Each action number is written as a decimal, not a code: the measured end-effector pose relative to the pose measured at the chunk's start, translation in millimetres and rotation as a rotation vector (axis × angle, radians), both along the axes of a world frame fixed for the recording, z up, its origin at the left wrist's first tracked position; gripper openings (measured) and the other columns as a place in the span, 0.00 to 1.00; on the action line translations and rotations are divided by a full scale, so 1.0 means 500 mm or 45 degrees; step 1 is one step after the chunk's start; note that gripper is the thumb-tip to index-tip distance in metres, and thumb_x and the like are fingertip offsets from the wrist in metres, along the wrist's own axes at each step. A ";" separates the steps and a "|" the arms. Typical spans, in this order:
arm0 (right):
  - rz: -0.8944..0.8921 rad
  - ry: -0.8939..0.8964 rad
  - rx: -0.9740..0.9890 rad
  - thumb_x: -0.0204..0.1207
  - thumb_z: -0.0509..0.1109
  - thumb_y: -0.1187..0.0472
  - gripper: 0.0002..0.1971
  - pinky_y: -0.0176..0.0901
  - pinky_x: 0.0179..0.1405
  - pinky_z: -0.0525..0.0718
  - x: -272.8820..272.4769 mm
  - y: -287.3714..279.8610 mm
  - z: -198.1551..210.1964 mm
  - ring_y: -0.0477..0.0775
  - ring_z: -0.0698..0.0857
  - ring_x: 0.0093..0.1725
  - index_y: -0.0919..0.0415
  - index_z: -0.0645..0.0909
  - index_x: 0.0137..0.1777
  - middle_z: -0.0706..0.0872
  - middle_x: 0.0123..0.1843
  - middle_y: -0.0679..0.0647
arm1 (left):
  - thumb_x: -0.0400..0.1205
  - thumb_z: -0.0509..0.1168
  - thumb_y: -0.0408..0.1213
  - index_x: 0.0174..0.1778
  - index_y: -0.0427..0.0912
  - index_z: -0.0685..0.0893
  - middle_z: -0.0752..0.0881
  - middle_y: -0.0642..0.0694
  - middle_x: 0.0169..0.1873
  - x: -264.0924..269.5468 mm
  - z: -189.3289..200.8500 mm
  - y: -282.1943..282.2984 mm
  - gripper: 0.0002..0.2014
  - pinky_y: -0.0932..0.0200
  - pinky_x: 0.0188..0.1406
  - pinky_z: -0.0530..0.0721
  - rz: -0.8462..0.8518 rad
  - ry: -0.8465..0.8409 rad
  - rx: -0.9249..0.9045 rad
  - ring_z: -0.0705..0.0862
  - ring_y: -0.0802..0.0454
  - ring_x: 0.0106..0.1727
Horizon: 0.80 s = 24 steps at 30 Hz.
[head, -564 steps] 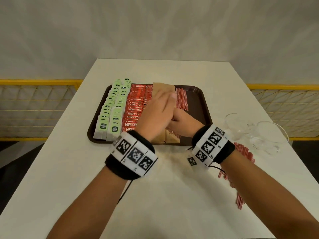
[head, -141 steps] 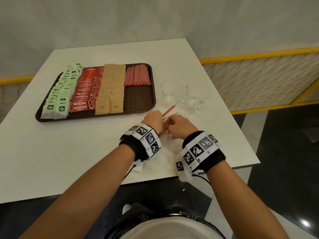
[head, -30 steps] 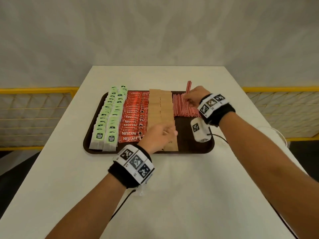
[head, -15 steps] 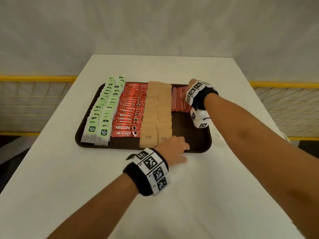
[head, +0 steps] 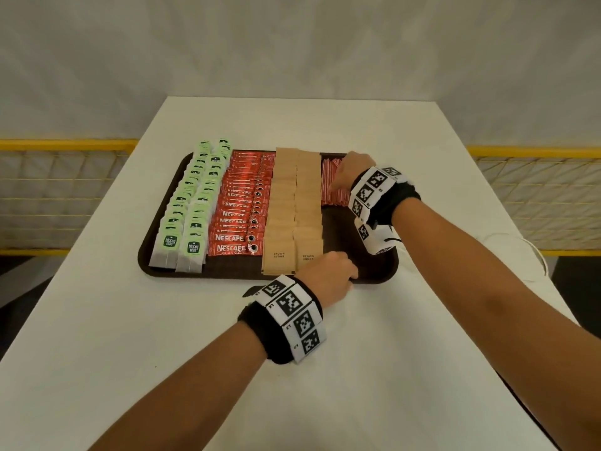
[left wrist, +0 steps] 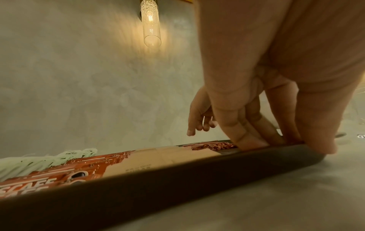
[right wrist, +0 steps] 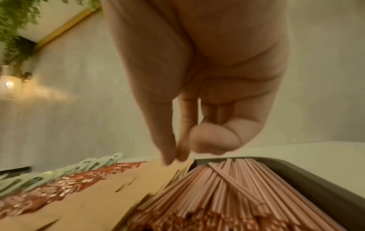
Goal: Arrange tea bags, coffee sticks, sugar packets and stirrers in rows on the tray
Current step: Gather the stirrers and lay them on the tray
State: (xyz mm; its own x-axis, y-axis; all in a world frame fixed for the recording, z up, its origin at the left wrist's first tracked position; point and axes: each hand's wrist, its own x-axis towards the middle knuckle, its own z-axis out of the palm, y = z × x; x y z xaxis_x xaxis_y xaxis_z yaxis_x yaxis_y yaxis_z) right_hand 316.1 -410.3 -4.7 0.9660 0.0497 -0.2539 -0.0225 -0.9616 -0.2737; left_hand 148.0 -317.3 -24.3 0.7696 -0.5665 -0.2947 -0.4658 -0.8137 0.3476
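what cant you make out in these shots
- Right hand fingertips: head view, hidden behind the hand itself and wristband.
- Far-right stirrers: head view, covered by that hand.
- Near sugar packet print: left wrist view, blurred.
- Coffee sticks lettering: right wrist view, blurred.

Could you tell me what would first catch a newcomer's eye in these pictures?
The dark tray on the white table, striped with green tea bags, red coffee sticks, brown sugar packets and red stirrers. The left hand grips its near rim; the right hand hovers over the stirrers.
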 end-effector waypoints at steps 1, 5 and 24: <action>-0.036 -0.070 -0.015 0.72 0.71 0.63 0.13 0.39 0.25 0.76 0.004 -0.002 0.001 0.54 0.79 0.31 0.62 0.74 0.29 0.78 0.29 0.54 | 0.86 0.55 0.35 0.69 0.39 0.80 0.78 0.39 0.62 0.000 -0.001 0.001 0.17 0.56 0.59 0.74 -0.001 -0.006 0.002 0.77 0.44 0.64; -0.030 -0.067 -0.132 0.78 0.64 0.63 0.18 0.34 0.21 0.64 0.003 -0.023 -0.007 0.48 0.69 0.26 0.60 0.63 0.27 0.69 0.28 0.51 | 0.86 0.55 0.35 0.68 0.39 0.80 0.78 0.38 0.61 -0.002 -0.001 0.003 0.16 0.56 0.57 0.74 0.003 -0.010 -0.014 0.77 0.44 0.62; -0.254 -0.062 0.058 0.75 0.68 0.66 0.15 0.37 0.25 0.74 0.026 -0.025 -0.020 0.52 0.77 0.29 0.65 0.70 0.27 0.74 0.27 0.53 | 0.85 0.57 0.34 0.68 0.39 0.80 0.79 0.39 0.62 0.005 -0.005 0.008 0.16 0.57 0.57 0.73 0.023 0.013 -0.089 0.77 0.44 0.64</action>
